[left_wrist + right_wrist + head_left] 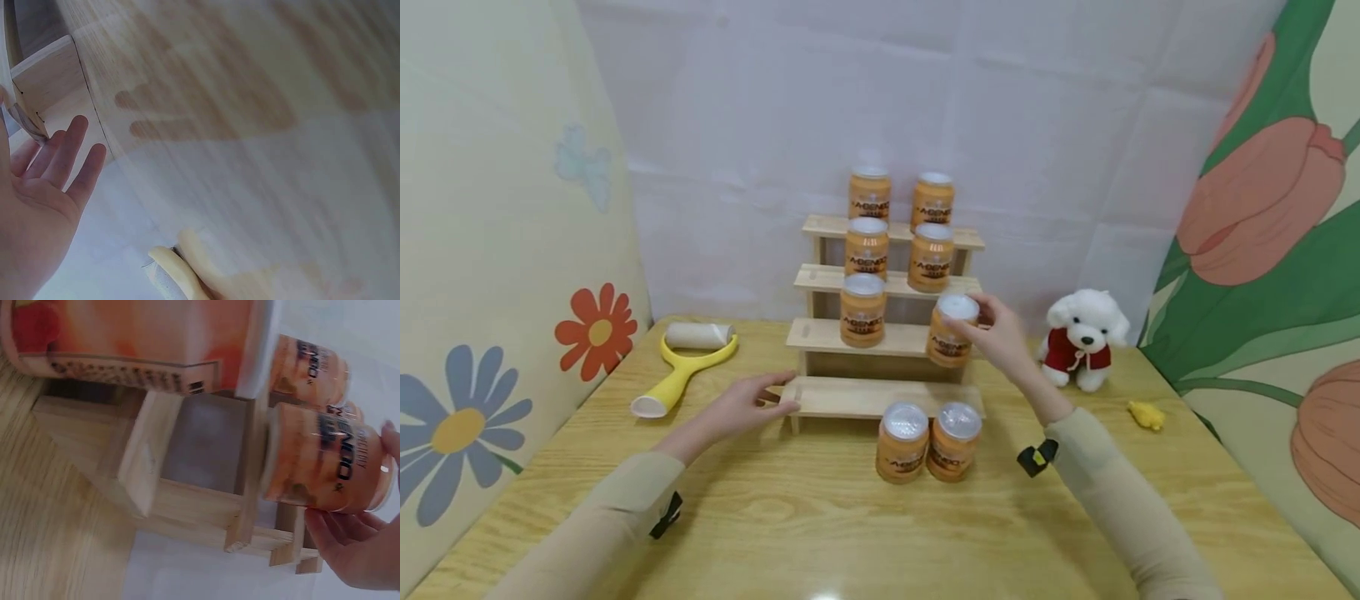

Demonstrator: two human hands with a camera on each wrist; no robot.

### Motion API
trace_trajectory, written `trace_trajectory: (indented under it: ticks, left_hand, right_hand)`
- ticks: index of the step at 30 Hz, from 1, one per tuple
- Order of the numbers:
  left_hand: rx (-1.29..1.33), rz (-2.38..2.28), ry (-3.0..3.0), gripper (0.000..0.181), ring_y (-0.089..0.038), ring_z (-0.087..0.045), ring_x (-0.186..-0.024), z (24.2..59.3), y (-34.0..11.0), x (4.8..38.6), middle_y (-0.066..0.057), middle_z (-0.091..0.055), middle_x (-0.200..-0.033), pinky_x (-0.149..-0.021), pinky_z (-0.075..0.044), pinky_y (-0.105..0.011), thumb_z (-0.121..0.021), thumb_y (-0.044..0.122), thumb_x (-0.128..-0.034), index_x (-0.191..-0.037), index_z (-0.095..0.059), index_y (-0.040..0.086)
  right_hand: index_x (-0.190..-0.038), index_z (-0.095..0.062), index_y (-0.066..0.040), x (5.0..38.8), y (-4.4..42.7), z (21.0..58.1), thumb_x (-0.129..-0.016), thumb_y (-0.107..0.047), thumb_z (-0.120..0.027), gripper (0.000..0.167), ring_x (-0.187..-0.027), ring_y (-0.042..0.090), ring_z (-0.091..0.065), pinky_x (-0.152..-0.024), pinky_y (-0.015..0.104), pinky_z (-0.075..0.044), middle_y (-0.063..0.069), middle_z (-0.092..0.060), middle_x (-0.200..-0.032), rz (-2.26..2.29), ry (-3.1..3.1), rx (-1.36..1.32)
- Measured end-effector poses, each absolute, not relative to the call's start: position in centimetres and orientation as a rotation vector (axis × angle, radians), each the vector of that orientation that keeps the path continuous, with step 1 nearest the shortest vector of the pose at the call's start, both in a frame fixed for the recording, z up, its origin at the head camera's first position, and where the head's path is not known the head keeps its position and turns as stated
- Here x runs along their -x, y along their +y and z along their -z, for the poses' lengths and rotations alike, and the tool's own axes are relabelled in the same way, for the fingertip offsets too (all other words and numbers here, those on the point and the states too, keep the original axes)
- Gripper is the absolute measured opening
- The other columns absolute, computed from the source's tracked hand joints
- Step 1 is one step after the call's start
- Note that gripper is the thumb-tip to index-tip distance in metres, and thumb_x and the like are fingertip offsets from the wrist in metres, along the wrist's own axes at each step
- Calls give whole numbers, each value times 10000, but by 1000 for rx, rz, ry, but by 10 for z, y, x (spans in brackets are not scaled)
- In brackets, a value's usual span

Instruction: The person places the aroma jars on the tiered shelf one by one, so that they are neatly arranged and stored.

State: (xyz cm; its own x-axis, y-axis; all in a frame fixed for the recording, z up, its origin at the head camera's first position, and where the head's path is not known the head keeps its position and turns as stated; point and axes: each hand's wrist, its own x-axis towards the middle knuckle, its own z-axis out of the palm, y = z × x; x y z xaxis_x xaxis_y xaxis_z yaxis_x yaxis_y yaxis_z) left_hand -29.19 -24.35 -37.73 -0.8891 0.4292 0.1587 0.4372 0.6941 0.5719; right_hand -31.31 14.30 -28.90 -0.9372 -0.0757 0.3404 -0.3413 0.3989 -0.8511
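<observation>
A stepped wooden rack [850, 397] stands on the table, with cans on its upper three steps. My right hand [1002, 337] grips an orange can [950, 346] with a silvery lid, at the right end of the third step from the top; in the right wrist view its base meets the step's edge. To its left on that step stands another can [862, 317]. At the left end of the lowest step, my left hand [741, 410] holds the plank between thumb and fingers; the outer fingers [87, 175] extend loosely.
Two orange cans [902, 450] stand side by side before the rack. A yellow-handled lint roller [681, 367] lies at left. To the right are a white toy dog [1086, 333] in a red vest and a small yellow object [1147, 414]. A pale cloth hangs behind.
</observation>
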Motion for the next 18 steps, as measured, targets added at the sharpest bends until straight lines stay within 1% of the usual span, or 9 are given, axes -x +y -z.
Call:
trace_trajectory:
  ticks: [5, 10, 15, 18]
  left_hand:
    - [738, 982, -2877, 652, -356, -629, -1028, 377, -241, 293, -252, -485, -1355, -912, -506, -506, -612, 389, -903, -1384, -429, -10]
    - [738, 987, -2875, 635, -360, -628, -1026, 376, -242, 293, -255, -487, -1352, -899, -509, -512, -612, 372, -907, -1383, -434, -8]
    - [749, 979, -2872, 631, -357, -632, -1018, 376, -242, 295, -254, -498, -1342, -886, -515, -510, -610, 383, -906, -1378, -445, -2]
    - [748, 977, -2879, 640, -356, -633, -1020, 378, -242, 296, -250, -496, -1347, -887, -516, -507, -608, 392, -905, -1381, -440, -3]
  right_hand:
    - [-1346, -450, -39, 319, 143, 291, -848, -262, -707, 603, -1120, 306, -548, -872, 360, -512, 177, -542, -1291, -1565, -2440, -370]
    - [-1336, -461, -48, 327, 140, 293, -855, -301, -697, 592, -1094, 304, -554, -861, 372, -523, 157, -527, -1256, -1534, -2446, -424]
    - [-1332, -445, -25, 333, 132, 295, -856, -250, -701, 585, -1018, 299, -549, -847, 366, -510, 173, -532, -1170, -1541, -2387, -466]
    - [-1318, -438, -21, 335, 129, 296, -853, -222, -705, 572, -986, 278, -541, -822, 333, -506, 165, -521, -1127, -1558, -2365, -459]
